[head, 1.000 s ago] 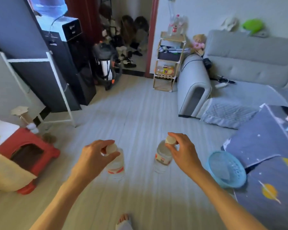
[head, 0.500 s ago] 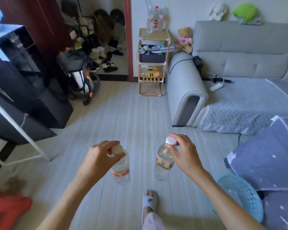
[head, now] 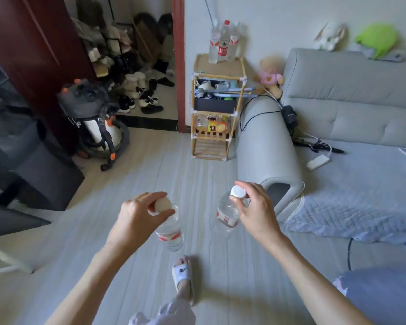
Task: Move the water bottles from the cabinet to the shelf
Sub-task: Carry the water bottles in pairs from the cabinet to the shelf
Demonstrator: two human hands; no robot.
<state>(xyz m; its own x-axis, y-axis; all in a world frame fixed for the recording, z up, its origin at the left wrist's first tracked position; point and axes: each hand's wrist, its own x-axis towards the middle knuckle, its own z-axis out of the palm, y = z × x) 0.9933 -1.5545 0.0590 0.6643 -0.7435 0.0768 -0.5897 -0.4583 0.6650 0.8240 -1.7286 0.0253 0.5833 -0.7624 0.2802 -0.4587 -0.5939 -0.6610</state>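
Both hands carry a bottle by its cap: the left hand [head: 136, 219] pinches the left bottle [head: 170, 231], the right hand [head: 256, 212] the right bottle [head: 226, 213], above the floor and well apart from the shelf [head: 217, 109]. They look full, so rather heavy and a little slippery; I would grip the body. Hidden are both necks, and the cabinet is not in view.

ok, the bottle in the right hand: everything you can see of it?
The small clear plastic water bottle has a white screw cap and a red-and-white label band around its body. It looks full or nearly so. It hangs in the air above the pale floor, tilted, base towards the lower left. The right hand pinches it at the cap and neck from above. Nothing else touches it.
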